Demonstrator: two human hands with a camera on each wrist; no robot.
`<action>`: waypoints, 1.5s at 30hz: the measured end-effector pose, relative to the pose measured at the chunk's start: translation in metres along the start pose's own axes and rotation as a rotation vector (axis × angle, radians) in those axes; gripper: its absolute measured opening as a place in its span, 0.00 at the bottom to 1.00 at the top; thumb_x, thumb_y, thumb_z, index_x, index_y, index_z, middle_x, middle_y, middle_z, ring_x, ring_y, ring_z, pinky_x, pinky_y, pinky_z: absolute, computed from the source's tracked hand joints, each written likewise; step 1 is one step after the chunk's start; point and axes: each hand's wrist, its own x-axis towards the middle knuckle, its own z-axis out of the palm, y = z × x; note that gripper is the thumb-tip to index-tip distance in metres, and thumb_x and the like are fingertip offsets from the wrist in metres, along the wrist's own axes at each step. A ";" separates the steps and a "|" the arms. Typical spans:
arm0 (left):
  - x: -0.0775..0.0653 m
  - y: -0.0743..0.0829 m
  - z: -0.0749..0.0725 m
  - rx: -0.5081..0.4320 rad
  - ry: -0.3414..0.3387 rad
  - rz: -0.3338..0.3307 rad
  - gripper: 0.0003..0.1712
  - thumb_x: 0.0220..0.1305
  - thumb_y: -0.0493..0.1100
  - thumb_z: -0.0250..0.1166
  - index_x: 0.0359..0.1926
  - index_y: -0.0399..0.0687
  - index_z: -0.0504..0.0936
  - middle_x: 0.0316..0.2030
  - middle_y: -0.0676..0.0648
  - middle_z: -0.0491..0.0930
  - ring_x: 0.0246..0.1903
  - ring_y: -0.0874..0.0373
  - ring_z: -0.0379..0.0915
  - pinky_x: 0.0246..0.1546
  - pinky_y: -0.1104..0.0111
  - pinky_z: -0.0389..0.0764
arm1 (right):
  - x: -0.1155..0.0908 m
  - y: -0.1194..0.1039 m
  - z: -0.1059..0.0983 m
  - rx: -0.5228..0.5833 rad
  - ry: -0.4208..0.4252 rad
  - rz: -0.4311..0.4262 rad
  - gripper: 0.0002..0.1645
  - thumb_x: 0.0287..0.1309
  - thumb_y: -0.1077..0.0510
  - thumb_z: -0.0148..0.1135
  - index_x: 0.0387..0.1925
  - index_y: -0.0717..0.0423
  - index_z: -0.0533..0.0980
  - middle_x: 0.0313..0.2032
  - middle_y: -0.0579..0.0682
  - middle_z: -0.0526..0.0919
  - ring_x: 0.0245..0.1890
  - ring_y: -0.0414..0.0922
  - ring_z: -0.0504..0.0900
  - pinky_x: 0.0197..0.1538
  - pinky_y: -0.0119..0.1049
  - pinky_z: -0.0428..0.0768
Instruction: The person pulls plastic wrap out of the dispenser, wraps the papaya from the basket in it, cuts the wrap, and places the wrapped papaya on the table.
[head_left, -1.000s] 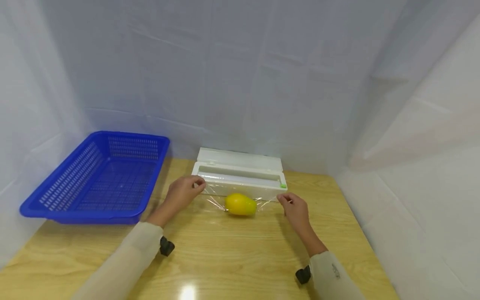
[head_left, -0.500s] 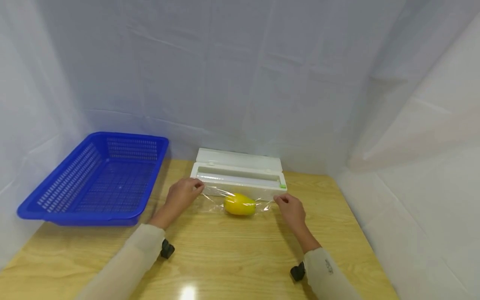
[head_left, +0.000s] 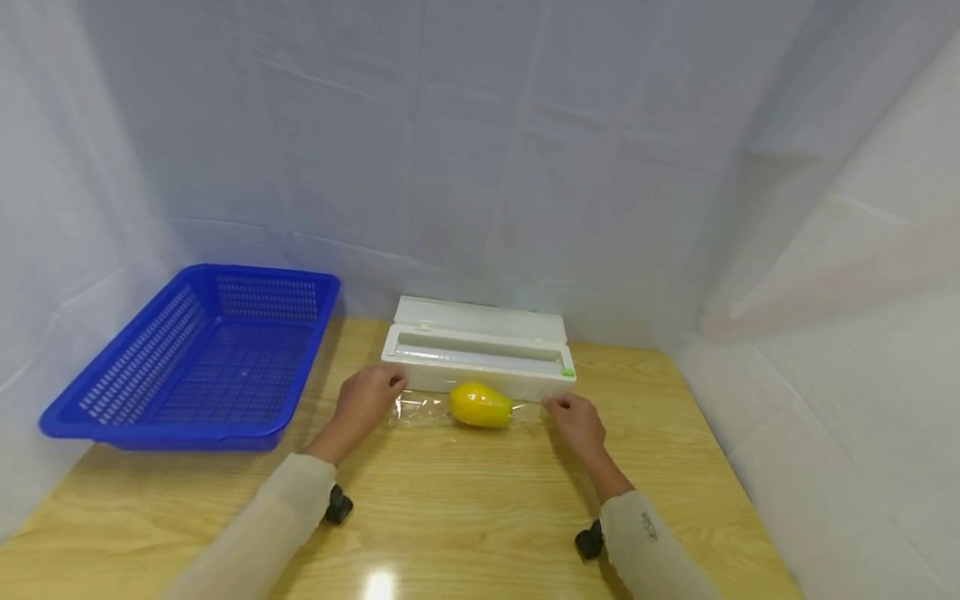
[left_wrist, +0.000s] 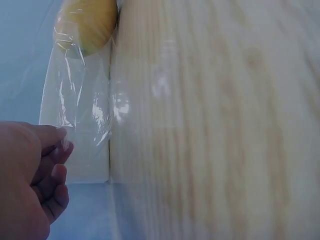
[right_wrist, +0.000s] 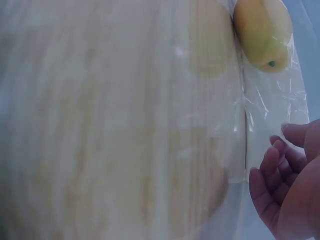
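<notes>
A yellow, mango-shaped fruit (head_left: 480, 406) with a greenish end lies on the table, just in front of an open white cling film dispenser (head_left: 480, 379). Clear cling film (head_left: 422, 408) covers the fruit and spreads out to both sides, creased and shiny. At its left end, my left hand (head_left: 367, 396) pinches the film between thumb and fingers; the left wrist view shows creases running to the fingertips (left_wrist: 64, 137). My right hand (head_left: 577, 421) is at the film's right end, thumb and fingertips (right_wrist: 286, 128) close together at its edge, near the dispenser's front right corner.
A large blue plastic basket (head_left: 307, 379) stands at the left of the wooden table (head_left: 465, 517). The dispenser's lid (head_left: 480, 317) is raised at the back, with a green piece (head_left: 567, 372) at its right end. Pale sheeting (head_left: 480, 150) hangs behind and on both sides.
Both hands have moved slightly toward the near side and lowered, the right one also inward. The film, stretched tight up from the fruit before, now lies lower and looser beside it.
</notes>
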 end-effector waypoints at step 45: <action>0.003 0.001 0.011 -0.018 -0.056 -0.201 0.12 0.72 0.50 0.61 0.33 0.54 0.87 0.31 0.51 0.86 0.28 0.54 0.79 0.27 0.59 0.74 | 0.016 0.007 0.011 0.500 -0.060 0.099 0.09 0.61 0.62 0.64 0.32 0.67 0.82 0.15 0.45 0.73 0.15 0.37 0.68 0.20 0.27 0.67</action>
